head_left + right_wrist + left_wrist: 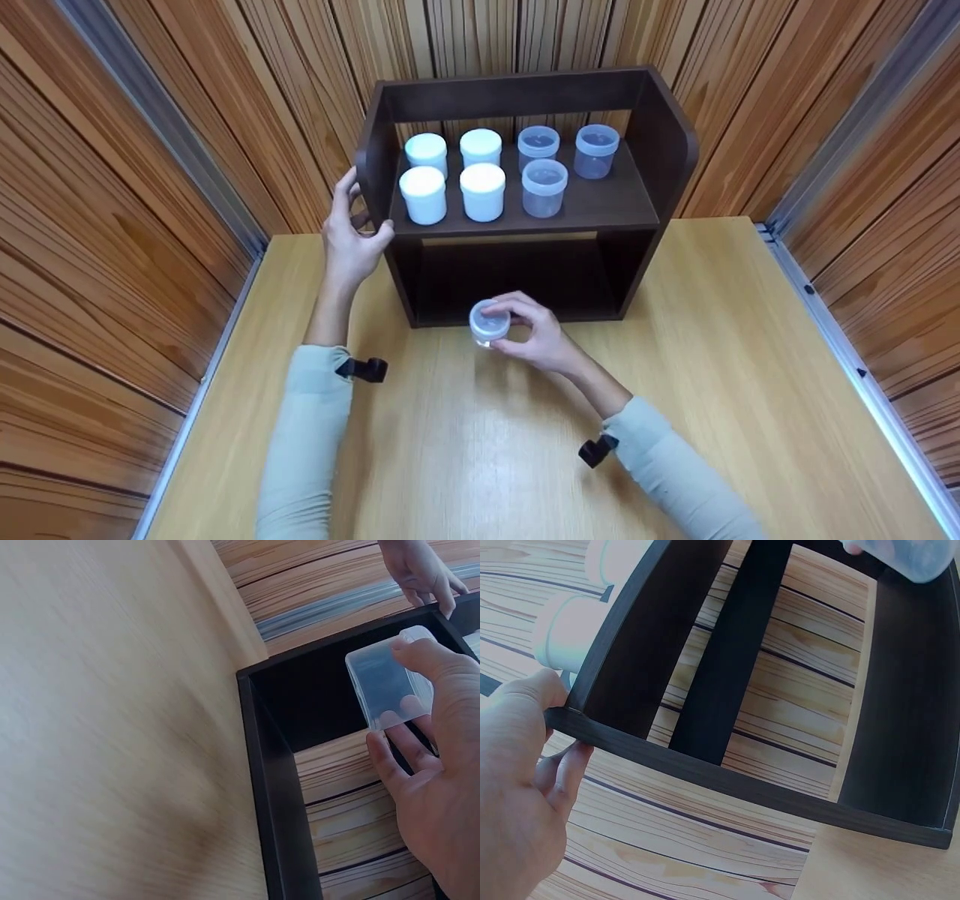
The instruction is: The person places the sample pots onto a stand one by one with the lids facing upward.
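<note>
My right hand holds a clear plastic jar with a lid, in front of the dark brown shelf's lower opening. In the right wrist view the thumb and fingers grip this jar from opposite sides. At the shelf's left side, my left hand grips the edge of the side panel. Thumb and fingers of the left hand lie on either side of that panel in the left wrist view. On the upper board of the shelf stand several white jars at the left and three clear jars at the right.
The shelf stands on a light wooden table. Its lower compartment is below the jars. Wood-plank walls with metal rails enclose the table at the back and sides.
</note>
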### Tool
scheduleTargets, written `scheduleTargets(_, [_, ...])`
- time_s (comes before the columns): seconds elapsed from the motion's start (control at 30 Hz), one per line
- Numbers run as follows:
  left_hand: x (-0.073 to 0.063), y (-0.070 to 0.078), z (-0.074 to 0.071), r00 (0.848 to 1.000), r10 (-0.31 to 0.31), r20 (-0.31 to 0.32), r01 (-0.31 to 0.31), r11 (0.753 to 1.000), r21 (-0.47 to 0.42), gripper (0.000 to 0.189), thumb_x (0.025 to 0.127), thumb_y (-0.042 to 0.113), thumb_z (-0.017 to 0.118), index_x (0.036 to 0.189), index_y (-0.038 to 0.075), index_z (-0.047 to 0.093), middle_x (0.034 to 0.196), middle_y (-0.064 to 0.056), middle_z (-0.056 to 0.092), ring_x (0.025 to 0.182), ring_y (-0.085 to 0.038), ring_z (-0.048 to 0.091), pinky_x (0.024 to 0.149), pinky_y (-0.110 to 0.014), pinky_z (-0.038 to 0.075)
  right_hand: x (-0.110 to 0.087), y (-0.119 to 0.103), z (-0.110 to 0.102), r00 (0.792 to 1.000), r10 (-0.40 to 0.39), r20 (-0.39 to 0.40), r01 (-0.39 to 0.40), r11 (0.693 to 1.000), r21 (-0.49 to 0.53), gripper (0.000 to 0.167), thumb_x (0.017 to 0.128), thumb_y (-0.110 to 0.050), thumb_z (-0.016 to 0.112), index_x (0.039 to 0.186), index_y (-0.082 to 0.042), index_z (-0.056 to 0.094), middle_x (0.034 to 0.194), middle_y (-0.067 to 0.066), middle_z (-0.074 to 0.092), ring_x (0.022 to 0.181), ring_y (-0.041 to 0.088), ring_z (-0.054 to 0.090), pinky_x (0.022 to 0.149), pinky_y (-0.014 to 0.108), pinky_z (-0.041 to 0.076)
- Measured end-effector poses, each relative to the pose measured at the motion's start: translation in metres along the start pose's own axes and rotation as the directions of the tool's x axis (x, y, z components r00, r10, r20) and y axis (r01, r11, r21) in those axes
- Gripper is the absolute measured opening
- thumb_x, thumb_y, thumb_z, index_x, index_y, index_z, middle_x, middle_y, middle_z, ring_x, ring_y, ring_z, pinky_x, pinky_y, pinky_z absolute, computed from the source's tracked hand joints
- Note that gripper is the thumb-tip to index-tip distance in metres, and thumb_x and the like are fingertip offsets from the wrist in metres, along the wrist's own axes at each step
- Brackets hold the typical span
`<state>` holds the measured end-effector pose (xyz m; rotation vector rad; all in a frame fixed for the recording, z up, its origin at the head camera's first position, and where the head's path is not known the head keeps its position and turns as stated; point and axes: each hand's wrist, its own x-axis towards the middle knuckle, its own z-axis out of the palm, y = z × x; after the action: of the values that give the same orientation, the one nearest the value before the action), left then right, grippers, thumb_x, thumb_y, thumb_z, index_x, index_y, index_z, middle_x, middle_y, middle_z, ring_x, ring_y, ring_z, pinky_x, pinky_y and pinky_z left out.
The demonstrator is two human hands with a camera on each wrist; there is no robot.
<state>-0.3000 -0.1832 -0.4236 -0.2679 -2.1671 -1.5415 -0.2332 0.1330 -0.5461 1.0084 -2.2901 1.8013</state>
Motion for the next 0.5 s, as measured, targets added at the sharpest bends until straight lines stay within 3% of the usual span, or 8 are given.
scheduleTargets(0.3, [-0.001,0.000,0.000,1.000,0.007,-0.003,-0.007,1.000,0.002,0.081,0.094,-0.004,0.071,0.169,0.011,0.044,0.161,-0.022,0.059,0.155,-0.037,0.058,0.117,-0.059,0.061,-0.006,-0.010,-0.018,0.998,-0.043,-0.037,0.042,0.999,-0.027,0.045,0.089,0.005,0.089,0.132,0.000,0.077,0.139,0.026,0.070,0.128,0.006,0.065,0.104,0.023,0.064])
scheduleTargets(0.5, [-0.001,0.002,0.000,1.000,0.000,0.003,0.000,1.000,0.003,0.081,0.095,-0.005,0.071,0.169,0.013,0.043,0.162,-0.022,0.058,0.155,-0.040,0.060,0.115,-0.059,0.063,-0.008,-0.018,-0.031,0.998,-0.043,-0.053,0.040,0.998,-0.043,0.046,0.089,0.005,0.088,0.133,0.000,0.077,0.140,0.026,0.069,0.129,0.005,0.065,0.105,0.025,0.065])
